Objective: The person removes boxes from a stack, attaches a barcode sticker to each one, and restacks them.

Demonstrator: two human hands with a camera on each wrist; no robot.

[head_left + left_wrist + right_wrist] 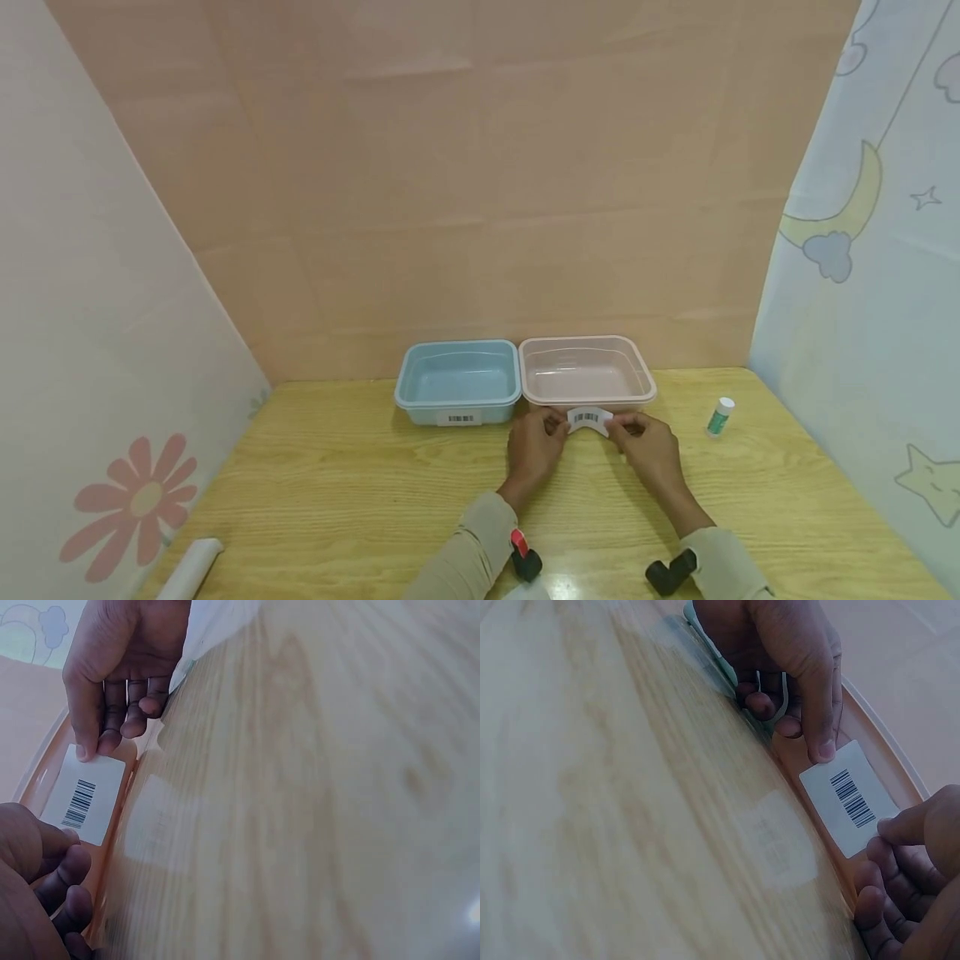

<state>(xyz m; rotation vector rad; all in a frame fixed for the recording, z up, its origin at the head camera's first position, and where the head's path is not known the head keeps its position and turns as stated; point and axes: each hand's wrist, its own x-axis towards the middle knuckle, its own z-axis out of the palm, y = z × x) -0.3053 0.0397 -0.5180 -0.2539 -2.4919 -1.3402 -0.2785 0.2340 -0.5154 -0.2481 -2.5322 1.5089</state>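
Barcode label point(590, 416), at six o'clock of the pink plastic basin point(585, 368), is pinched by the left hand point(535, 447) at nine o'clock and the right hand point(652, 450) at three; likely light, pliable, easily creased, best held by its edges.

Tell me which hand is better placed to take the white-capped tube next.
Likely the right hand: it is nearer the white-capped tube than the left hand, though both pinch the barcode label.
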